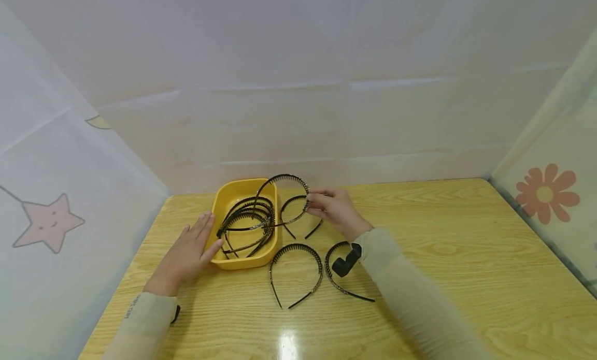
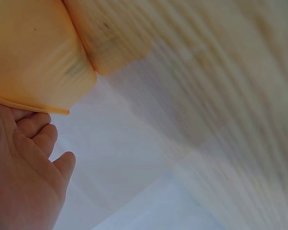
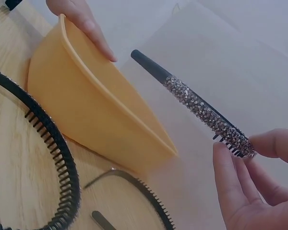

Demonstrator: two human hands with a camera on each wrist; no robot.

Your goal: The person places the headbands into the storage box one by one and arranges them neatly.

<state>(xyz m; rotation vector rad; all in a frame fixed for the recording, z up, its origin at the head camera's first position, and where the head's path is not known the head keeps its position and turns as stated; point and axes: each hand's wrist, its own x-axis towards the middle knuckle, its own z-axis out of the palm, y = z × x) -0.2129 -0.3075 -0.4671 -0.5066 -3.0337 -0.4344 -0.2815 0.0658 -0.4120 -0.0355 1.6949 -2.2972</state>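
My right hand (image 1: 338, 211) pinches a black toothed headband (image 1: 289, 175) by one side, between thumb and fingers. It is raised, overlapping the right edge of a yellow plastic tub (image 1: 246, 264) in the head view. Dense sparkly stones cover the held part of the band (image 3: 201, 112) in the right wrist view. At the tub's left side rests my left hand (image 1: 188, 248), fingers extended along the rim and thumb reaching over the near left edge. Inside the tub lie several similar headbands (image 1: 247, 210), overlapping each other.
Three more headbands lie on the wooden table (image 1: 448, 235): one behind the right hand (image 1: 284, 205), one front and centre (image 1: 322, 269), and one partly under the right wrist (image 1: 342, 288). A pale sheet (image 1: 396, 116) hangs behind the table, with printed sheets at both sides.
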